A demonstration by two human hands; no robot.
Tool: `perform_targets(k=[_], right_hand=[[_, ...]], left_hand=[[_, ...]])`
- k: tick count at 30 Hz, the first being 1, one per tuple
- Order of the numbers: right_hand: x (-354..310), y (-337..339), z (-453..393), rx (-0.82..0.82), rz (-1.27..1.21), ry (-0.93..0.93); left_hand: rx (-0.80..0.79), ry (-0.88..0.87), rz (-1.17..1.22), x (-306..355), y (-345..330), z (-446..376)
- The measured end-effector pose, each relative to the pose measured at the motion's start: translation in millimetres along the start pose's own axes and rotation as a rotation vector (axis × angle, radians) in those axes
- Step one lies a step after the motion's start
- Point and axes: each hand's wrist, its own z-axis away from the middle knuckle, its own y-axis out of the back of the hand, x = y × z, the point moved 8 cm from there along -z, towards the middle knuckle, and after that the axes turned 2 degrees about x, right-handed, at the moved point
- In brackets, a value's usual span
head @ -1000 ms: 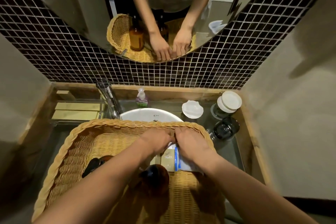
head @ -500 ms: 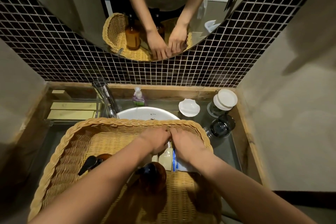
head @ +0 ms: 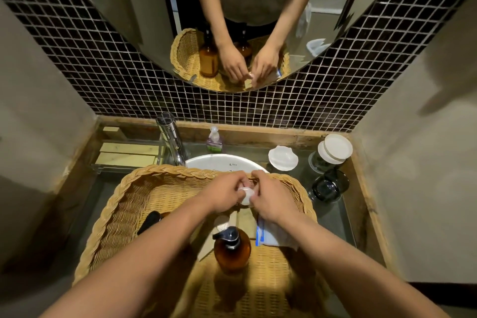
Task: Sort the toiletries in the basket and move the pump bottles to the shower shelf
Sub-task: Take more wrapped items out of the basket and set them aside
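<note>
Over the wicker basket (head: 111,217) at frame centre, left hand (head: 224,195) and right hand (head: 271,197) together pinch a small white item (head: 246,193). An amber pump bottle (head: 232,249) stands upright below them, inside the basket.

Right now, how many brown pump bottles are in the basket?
2. One bottle stands between the arms; the other hides behind the left arm. More may be hidden.

Dark mosaic-tile wall (head: 258,108) (white grout) behind a round mirror (head: 144,20).
</note>
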Motion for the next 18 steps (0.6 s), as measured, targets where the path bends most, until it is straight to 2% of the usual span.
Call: perform_targets(k=[10, 18], right_hand=[[-12, -3, -4, -0.012, -0.188, -0.021], [-7, -1, -2, -0.007, -0.238, -0.041]], left_hand=[[0.114, 0.0, -0.006, -1, 16, 25], [0.114, 0.014, -0.113, -3, 14, 39]])
